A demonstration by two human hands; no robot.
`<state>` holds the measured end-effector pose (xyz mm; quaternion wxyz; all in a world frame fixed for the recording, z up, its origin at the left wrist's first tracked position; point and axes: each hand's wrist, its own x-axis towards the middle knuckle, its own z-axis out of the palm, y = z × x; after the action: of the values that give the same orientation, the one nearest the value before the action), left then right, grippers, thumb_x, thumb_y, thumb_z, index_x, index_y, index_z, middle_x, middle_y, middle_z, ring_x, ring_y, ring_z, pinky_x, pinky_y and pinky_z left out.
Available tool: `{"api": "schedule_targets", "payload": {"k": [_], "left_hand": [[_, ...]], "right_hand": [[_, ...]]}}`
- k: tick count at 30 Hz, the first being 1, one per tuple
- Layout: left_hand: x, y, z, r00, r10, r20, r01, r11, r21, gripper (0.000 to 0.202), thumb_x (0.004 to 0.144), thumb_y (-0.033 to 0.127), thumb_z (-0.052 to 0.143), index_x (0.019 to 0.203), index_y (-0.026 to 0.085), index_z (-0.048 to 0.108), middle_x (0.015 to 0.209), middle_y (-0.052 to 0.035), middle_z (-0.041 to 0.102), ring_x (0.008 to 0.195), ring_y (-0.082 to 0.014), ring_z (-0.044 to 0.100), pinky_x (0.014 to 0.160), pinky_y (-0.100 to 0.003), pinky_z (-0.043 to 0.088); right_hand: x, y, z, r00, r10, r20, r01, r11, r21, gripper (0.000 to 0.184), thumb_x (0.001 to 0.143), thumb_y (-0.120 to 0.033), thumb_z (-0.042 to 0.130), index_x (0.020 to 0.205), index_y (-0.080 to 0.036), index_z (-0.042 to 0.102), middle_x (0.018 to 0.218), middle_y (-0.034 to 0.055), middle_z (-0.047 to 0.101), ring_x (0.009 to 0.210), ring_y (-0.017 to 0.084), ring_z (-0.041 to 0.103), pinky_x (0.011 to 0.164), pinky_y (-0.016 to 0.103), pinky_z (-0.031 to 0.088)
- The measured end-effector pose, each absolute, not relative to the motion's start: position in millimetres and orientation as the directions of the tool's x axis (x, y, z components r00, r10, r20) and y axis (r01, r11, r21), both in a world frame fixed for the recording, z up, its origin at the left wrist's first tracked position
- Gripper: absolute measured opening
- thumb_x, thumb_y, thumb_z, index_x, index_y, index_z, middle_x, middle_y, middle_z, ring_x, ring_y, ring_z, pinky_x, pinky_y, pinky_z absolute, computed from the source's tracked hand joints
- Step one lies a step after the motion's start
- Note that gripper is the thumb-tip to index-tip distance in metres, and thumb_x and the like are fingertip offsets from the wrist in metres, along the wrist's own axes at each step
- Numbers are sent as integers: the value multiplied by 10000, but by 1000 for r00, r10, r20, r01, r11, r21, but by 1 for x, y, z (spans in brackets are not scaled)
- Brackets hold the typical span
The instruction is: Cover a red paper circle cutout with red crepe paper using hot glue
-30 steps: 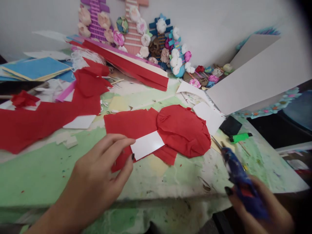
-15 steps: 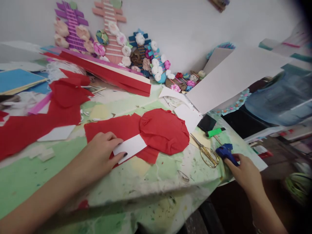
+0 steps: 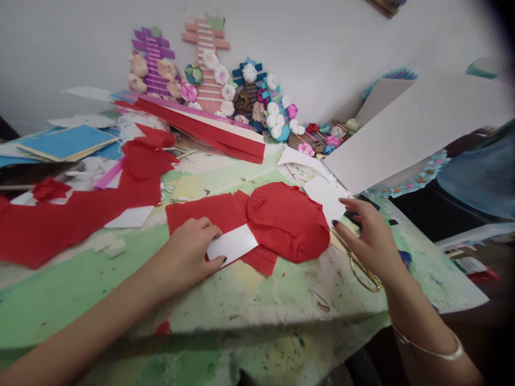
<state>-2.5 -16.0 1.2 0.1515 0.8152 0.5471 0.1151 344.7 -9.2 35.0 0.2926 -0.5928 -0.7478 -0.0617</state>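
My left hand (image 3: 196,245) grips a white card strip (image 3: 233,242) between thumb and fingers, pressing it down on red crepe paper (image 3: 205,210). The strip's right end meets a round piece covered in red crepe paper (image 3: 288,222), with gathered edges. Over the table at the right, my right hand (image 3: 368,236) has its thumb and fingers apart and holds nothing. Beneath it are gold-handled scissors (image 3: 364,276), their blades partly hidden. A blue glue gun (image 3: 405,259) shows only in part behind the right wrist.
More red crepe paper (image 3: 92,214) covers the table's left side, near blue sheets (image 3: 68,142). Paper-flower crafts (image 3: 207,69) lean on the wall. A large white board (image 3: 402,128) slants up at the right, and a stained green cloth (image 3: 169,321) drapes over the front edge.
My right hand has let go of the blue glue gun and moved left and up toward the round red piece, opening. My left hand keeps its grip on the card strip. The view has shifted left.
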Motion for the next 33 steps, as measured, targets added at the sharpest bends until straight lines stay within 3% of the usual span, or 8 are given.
{"api": "schedule_targets", "payload": {"k": [4,8,11,15,19,22,27,33], "left_hand": [[1,-24,0,339,938,73,862,-341,375,302,774,319,559,992,126,639,973,-125,582,910,-285,511,798,-427,445],[1,-30,-3,333,929,162,848,-371,379,305,779,304,562,1020,131,631,985,-120,577,913,-282,503,800,-433,454],[1,-31,-6,332,923,196,837,-384,390,275,786,298,565,999,137,631,978,-115,575,907,-279,506,791,-431,461],[-1,-31,-10,335,904,266,825,-418,381,262,792,294,587,1004,148,632,979,-107,587,903,-277,516,783,-428,469],[-6,-44,-9,248,836,490,825,-447,346,303,857,298,552,1122,157,592,1042,-113,588,985,-282,536,860,-431,456],[-7,-62,-4,109,746,657,863,-399,311,388,860,292,567,1229,182,519,1146,-129,560,1110,-303,518,970,-457,405],[4,-69,3,151,729,668,907,-371,200,704,797,402,640,1404,217,336,1383,-158,454,1319,-391,357,1080,-563,267],[14,-65,9,-82,632,771,941,-205,268,527,763,484,655,1214,240,534,1319,-138,521,1303,-389,375,1031,-581,313]], "right_hand": [[321,42,43,-187,897,401,875,338,-348,535,820,-430,586,1300,-214,489,1335,138,528,1179,317,522,978,490,422],[331,83,35,142,983,119,692,-12,-722,609,732,-457,687,1259,-195,529,1302,165,558,1155,335,543,985,503,412],[340,98,27,220,975,-14,533,-132,-836,460,723,-380,696,1132,-189,607,1122,125,666,984,267,640,877,406,502],[345,100,24,215,971,-106,383,-183,-905,227,696,-239,675,907,-158,682,847,72,721,737,193,672,672,285,546],[350,96,24,216,955,-201,231,-250,-940,47,672,-173,667,712,-149,658,617,34,685,540,171,634,515,261,530],[357,89,23,220,939,-263,121,-294,-948,53,692,-158,641,743,-148,651,636,41,703,543,185,656,504,265,543],[358,73,23,130,914,-384,-29,-384,-923,145,731,-176,590,838,-115,667,708,100,728,612,241,703,567,332,592],[347,62,31,78,905,-418,-135,-406,-904,157,761,-198,566,854,-146,682,722,106,738,647,255,718,593,341,612]]}}
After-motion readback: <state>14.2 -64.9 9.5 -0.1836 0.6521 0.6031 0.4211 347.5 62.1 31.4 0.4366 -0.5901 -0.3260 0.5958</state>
